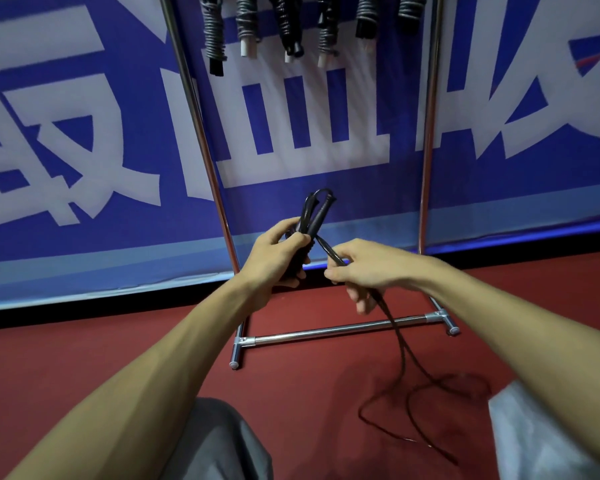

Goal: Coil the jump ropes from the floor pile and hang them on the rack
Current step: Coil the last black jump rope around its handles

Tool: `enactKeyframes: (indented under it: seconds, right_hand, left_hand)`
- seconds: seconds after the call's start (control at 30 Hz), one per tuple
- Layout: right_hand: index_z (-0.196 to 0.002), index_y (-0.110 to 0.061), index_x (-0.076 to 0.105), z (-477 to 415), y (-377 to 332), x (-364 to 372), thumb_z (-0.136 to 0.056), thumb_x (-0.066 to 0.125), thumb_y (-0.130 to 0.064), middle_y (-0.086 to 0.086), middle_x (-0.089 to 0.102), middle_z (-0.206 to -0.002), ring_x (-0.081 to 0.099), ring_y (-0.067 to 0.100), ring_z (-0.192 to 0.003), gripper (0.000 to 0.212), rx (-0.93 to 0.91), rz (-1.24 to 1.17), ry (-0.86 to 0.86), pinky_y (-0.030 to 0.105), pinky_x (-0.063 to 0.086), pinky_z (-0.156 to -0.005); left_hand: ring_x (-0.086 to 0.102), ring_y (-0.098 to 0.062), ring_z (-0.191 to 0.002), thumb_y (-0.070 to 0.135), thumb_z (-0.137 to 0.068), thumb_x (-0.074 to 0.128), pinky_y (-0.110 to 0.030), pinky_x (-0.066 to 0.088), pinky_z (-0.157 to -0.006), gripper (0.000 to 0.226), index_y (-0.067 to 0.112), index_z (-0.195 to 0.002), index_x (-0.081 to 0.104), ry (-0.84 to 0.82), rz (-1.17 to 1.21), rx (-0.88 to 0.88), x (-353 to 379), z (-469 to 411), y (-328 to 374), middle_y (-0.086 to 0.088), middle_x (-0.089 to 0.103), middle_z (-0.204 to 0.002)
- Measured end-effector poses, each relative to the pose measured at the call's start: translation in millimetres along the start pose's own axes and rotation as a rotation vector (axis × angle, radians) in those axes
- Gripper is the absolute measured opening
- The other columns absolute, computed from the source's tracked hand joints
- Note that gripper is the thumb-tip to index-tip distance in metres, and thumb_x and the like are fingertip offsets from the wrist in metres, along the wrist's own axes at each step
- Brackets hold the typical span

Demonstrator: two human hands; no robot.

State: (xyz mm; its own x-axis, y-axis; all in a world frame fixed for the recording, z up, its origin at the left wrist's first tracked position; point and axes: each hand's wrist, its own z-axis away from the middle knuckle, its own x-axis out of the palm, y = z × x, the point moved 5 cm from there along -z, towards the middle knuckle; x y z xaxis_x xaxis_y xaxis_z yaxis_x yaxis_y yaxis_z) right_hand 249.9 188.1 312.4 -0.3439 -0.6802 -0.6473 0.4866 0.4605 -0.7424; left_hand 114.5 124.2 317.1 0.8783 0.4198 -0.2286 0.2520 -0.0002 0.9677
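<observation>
My left hand (278, 261) grips the two black handles of a jump rope (316, 216), which stand upright out of my fist. My right hand (357, 271) pinches the black cord just right of the handles. From that hand the cord (406, 355) drops and trails in loose loops on the red floor. Both hands are in front of the chrome rack (329, 332). Several coiled ropes (288, 26) hang from the rack's top, above the frame's edge.
The rack's two uprights (201, 133) stand against a blue banner with large white characters (84, 133). Its floor bar and feet lie just beyond my hands. My knees in grey trousers (219, 441) frame the bottom of the view. Red floor (84, 358) spreads to the left.
</observation>
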Motion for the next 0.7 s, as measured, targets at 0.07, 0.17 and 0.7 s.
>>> enactKeyframes:
  seconds: [0.07, 0.17, 0.7]
  right_hand:
    - [-0.089, -0.011, 0.050, 1.5, 0.0, 1.6, -0.096, 0.047, -0.012, 0.012, 0.058, -0.064, 0.059, 0.023, -0.047, 0.007, 0.019, 0.130, -0.033, 0.032, 0.055, -0.053]
    - [-0.093, -0.015, 0.053, 3.7, -6.5, 1.0, -0.090, 0.051, -0.013, 0.003, 0.064, -0.063, 0.059, 0.019, -0.055, 0.004, -0.046, 0.455, -0.030, 0.028, 0.049, -0.055]
    - [-0.078, -0.021, 0.071, 11.9, -10.1, -46.3, -0.071, 0.084, -0.028, -0.005, 0.069, -0.073, 0.063, 0.009, -0.071, 0.016, -0.323, 0.354, 0.502, 0.019, 0.049, -0.064]
  left_hand:
    - [0.054, -0.017, -0.055, 0.023, -0.094, 0.058, -0.024, 0.048, -0.051, 0.013, 0.032, -0.103, 0.063, 0.055, -0.041, -0.030, -3.7, -1.6, -4.4, -0.006, 0.061, -0.075]
    - [0.056, -0.018, -0.056, 0.025, -0.095, 0.059, -0.027, 0.052, -0.054, 0.012, 0.029, -0.106, 0.061, 0.087, -0.117, -0.034, -8.9, -7.0, -13.8, -0.005, 0.060, -0.075]
    - [0.044, -0.003, -0.052, 0.008, -0.079, 0.067, -0.014, 0.037, -0.056, 0.023, 0.029, -0.088, 0.064, -0.410, -0.711, 0.298, 41.9, 18.6, -5.1, 0.013, 0.055, -0.062]
